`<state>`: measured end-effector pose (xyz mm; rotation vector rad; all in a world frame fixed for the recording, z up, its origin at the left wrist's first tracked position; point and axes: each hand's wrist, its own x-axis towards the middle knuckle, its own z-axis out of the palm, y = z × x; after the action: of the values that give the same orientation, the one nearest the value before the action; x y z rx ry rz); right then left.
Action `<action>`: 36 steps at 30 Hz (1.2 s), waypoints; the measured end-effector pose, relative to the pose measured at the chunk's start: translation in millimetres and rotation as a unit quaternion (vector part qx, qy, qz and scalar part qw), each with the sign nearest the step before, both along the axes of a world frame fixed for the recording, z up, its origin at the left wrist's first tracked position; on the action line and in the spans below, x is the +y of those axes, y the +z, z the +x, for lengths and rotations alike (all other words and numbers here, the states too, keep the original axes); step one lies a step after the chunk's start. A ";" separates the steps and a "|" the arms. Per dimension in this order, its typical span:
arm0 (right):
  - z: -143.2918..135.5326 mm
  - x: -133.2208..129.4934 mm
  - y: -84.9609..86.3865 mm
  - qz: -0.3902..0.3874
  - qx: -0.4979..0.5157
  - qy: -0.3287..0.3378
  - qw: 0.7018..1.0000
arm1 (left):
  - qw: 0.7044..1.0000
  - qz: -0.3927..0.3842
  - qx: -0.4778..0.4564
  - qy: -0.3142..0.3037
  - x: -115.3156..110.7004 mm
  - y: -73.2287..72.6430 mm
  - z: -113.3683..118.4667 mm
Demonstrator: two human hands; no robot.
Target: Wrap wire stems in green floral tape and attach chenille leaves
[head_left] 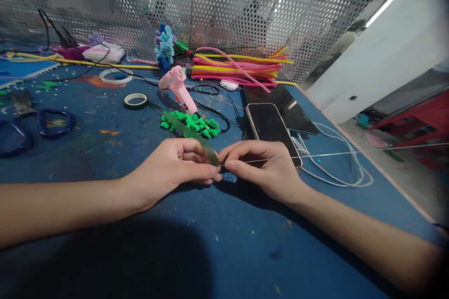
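Observation:
Between the fingertips of my left hand (185, 166) is the end of a green tape strip (191, 135), which runs back to a tape roll (136, 100) on the table. My right hand (263, 166) pinches a thin wire (326, 154) that stretches out to the right, past the frame edge. Tape and wire meet where the fingertips of both hands come close together, low over the blue table (245, 247). Green fuzzy flower pieces (191, 124) lie just behind my left hand.
A pink glue gun (180, 86) stands behind the green pieces. Near my right hand are a phone (271, 124) and a white cable (347, 175). Blue-handled scissors (56, 124) lie left. Pink and yellow pipe cleaners (238, 67) and blue fuzzy flowers (164, 46) rest by the perforated metal screen (228, 9).

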<state>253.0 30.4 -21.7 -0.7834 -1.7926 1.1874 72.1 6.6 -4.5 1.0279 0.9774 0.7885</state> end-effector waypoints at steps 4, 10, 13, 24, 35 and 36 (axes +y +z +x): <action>0.3 0.9 -0.1 0.009 -0.001 0.010 1.000 | 1.000 0.000 -0.003 -0.001 -0.7 0.3 -0.5; 0.7 1.8 -0.5 0.019 -0.001 0.026 0.999 | 1.000 -0.013 -0.004 0.007 0.2 0.8 0.4; 1.0 2.1 -1.1 0.021 0.000 0.038 0.999 | 1.000 -0.014 -0.010 0.007 1.4 0.9 0.6; 1.4 2.8 2.0 0.029 -0.031 0.105 0.994 | 0.991 0.061 0.045 -0.108 9.3 -2.4 -4.7; 0.4 3.8 -0.1 -0.037 -0.060 0.132 0.989 | 0.983 0.068 0.042 -0.165 11.4 -0.9 -6.8; 0.8 3.7 -1.0 -0.040 -0.049 0.113 0.992 | 0.985 0.061 0.036 -0.154 11.7 -1.0 -6.5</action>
<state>253.8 34.2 -22.7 -0.7072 -1.9648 1.3967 65.6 18.2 -5.5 1.2859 0.8116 0.5618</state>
